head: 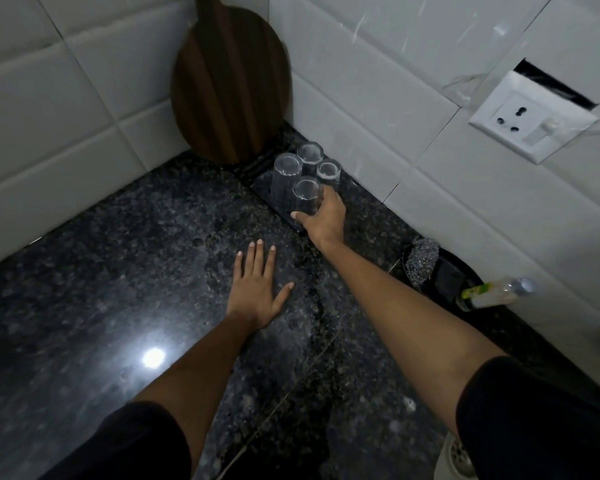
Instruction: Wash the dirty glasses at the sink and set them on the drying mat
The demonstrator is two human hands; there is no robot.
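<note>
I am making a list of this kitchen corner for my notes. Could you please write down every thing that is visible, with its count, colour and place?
glasses: four, clear, upside down on the drying mat in the corner
drying mat: one, black, on the counter by the right wall
chopping board: one, dark brown wood, leaning in the wall corner
counter: one, black speckled granite
wall socket: one, white, on the right wall
steel scrubber: one, silver, at the counter's right edge
bottle: one, clear with green label, lying at the right
sink drain: one, metal, bottom right
left hand: flat on the counter
right hand: grip around the nearest glass
</note>
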